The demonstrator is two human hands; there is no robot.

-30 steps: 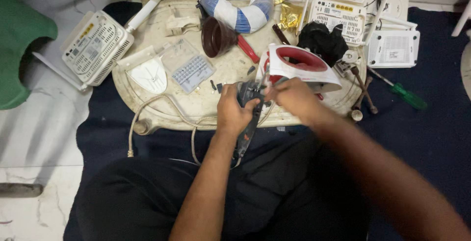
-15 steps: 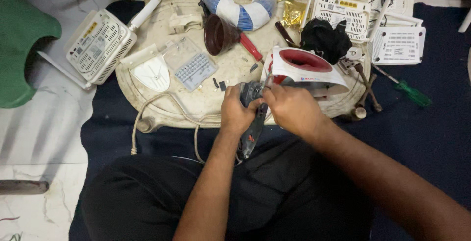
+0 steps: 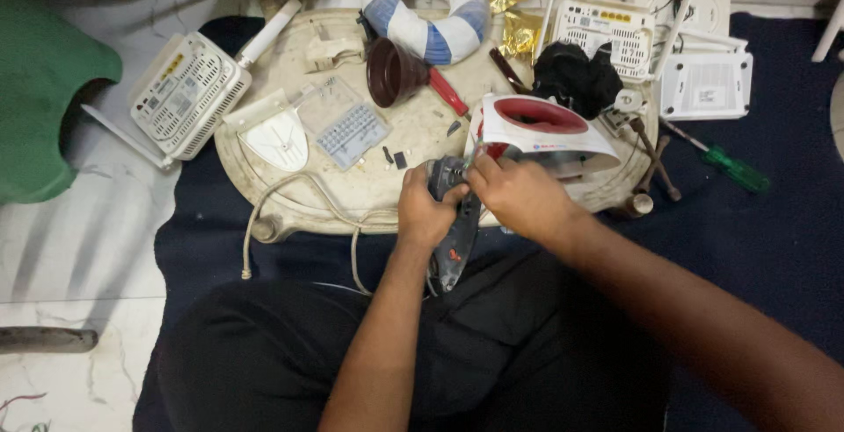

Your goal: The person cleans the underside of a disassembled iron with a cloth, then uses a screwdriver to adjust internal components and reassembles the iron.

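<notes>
Over my lap, my left hand (image 3: 428,212) grips the dark iron base (image 3: 457,221) while my right hand (image 3: 519,195) pinches a fitting at its top, mid-disassembly; beyond, the white-and-red iron shell (image 3: 545,133) rests on the tray (image 3: 290,212). Steady grip needed next.

Both hands, left hand (image 3: 426,212) and right hand (image 3: 519,199), clasp a dark iron base (image 3: 457,230) over the tray (image 3: 290,208).

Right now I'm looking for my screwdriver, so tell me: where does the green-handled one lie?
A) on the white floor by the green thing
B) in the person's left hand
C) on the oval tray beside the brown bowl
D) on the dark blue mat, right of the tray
D: the green-handled screwdriver lies on the dark blue mat, right of the oval tray, in neither hand.
</notes>
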